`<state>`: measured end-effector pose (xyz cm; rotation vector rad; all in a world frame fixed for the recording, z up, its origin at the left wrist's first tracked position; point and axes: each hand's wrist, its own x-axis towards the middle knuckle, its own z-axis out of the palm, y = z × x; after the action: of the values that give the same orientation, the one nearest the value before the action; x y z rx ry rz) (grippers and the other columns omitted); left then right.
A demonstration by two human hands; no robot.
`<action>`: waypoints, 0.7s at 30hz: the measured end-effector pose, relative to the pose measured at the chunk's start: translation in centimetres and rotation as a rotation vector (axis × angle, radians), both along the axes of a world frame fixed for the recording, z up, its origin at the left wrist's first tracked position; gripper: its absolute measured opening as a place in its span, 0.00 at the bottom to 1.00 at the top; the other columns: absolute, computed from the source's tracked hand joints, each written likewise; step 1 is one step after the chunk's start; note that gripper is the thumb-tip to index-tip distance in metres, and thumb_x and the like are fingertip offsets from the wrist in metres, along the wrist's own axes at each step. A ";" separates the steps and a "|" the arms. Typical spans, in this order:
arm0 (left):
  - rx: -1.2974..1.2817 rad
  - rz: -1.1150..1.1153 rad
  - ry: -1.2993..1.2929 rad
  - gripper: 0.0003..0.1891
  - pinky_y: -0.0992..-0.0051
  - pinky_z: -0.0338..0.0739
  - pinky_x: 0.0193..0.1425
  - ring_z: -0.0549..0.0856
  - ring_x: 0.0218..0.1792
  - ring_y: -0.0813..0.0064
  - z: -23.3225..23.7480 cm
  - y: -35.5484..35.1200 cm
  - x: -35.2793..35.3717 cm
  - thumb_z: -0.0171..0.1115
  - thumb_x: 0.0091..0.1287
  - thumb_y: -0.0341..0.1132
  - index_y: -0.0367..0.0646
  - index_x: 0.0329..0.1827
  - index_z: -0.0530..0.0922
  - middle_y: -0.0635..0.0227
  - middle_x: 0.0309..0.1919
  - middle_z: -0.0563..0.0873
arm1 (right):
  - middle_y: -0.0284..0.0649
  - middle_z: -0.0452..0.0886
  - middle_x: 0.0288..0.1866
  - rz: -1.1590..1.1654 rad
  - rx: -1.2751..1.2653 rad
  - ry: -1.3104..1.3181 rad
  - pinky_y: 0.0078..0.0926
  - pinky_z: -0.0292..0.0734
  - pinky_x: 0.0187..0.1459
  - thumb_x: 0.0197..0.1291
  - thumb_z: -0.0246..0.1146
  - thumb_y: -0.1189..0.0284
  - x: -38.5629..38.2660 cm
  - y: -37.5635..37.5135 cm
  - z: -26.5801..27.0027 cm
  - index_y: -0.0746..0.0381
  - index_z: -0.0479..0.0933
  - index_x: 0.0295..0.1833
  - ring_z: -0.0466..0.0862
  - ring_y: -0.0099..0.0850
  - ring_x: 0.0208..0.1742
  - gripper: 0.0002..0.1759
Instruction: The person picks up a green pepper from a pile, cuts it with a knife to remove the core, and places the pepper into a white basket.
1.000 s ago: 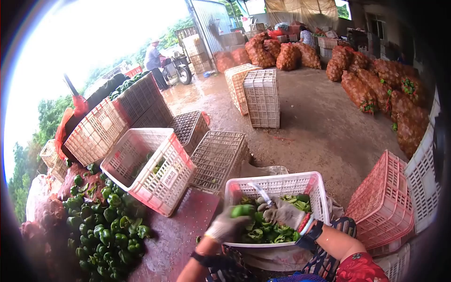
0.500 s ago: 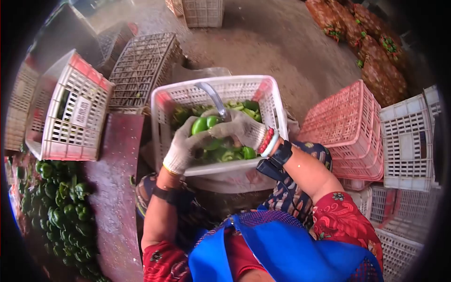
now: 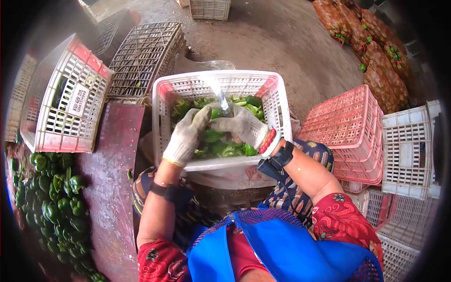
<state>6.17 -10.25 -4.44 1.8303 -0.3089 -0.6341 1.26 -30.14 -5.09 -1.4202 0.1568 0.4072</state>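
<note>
Both hands wear pale, stained gloves and are over a white crate [image 3: 221, 165] holding whole and cut green peppers [image 3: 213, 136]. My left hand [image 3: 188, 134] has its fingers closed around a green pepper [image 3: 216, 113], mostly hidden behind the fingers. My right hand [image 3: 243, 124] grips a curved metal blade [image 3: 217, 91], its handle hidden in the palm. The blade points up and away from me, its lower end beside the pepper. The fingertips of both hands nearly meet.
Dark green peppers [image 3: 61, 207] lie heaped at left, beside a reddish board [image 3: 112, 188]. White crates [image 3: 70, 103] and a slatted crate [image 3: 145, 58] stand behind. Stacked pink crates [image 3: 343, 122] and white crates [image 3: 406, 150] are at right. Filled mesh sacks [image 3: 380, 75] lie at back right.
My left hand has turned, its fingers now covering more of the pepper. Less of the pepper's green surface shows between the hands. The view has shifted slightly.
</note>
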 end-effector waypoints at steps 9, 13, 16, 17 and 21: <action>0.232 0.100 0.073 0.48 0.58 0.78 0.65 0.86 0.63 0.43 -3.2 -1.5 1.0 0.61 0.67 0.74 0.32 0.67 0.77 0.33 0.57 0.86 | 0.47 0.90 0.53 -0.072 -0.711 -0.354 0.37 0.83 0.60 0.52 0.77 0.64 0.0 0.6 -3.4 0.58 0.82 0.62 0.89 0.43 0.55 0.30; 0.113 0.108 0.090 0.35 0.69 0.81 0.52 0.87 0.45 0.71 -1.7 -1.6 0.3 0.65 0.73 0.64 0.35 0.61 0.82 0.54 0.46 0.90 | 0.34 0.90 0.50 -0.034 -0.154 -0.204 0.27 0.82 0.58 0.55 0.76 0.74 0.4 0.3 -3.1 0.60 0.83 0.60 0.87 0.26 0.51 0.25; 0.039 0.027 -0.025 0.28 0.67 0.80 0.52 0.87 0.47 0.65 -3.5 -1.2 0.3 0.62 0.78 0.56 0.36 0.61 0.82 0.53 0.46 0.88 | 0.33 0.89 0.48 0.037 0.091 -0.177 0.22 0.82 0.55 0.58 0.74 0.77 -0.1 -0.1 -1.7 0.61 0.85 0.58 0.86 0.22 0.49 0.21; 0.022 0.010 -0.027 0.29 0.62 0.80 0.57 0.90 0.53 0.53 -3.9 -1.2 0.3 0.60 0.78 0.56 0.34 0.61 0.81 0.44 0.50 0.87 | 0.33 0.89 0.48 0.018 0.123 -0.136 0.22 0.82 0.55 0.58 0.74 0.78 -0.4 0.0 -1.1 0.61 0.85 0.57 0.86 0.22 0.49 0.20; -0.177 0.020 0.049 0.21 0.74 0.78 0.46 0.83 0.42 0.78 -2.7 -0.8 0.0 0.62 0.80 0.49 0.36 0.57 0.83 0.65 0.41 0.85 | 0.30 0.87 0.40 -0.062 0.083 -0.149 0.19 0.79 0.38 0.56 0.77 0.73 -0.7 0.7 -0.5 0.58 0.85 0.57 0.83 0.19 0.36 0.21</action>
<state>6.21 -11.10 -7.17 1.6446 -0.3038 -0.6168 0.55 -29.45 -5.62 -1.3547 0.0617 0.2526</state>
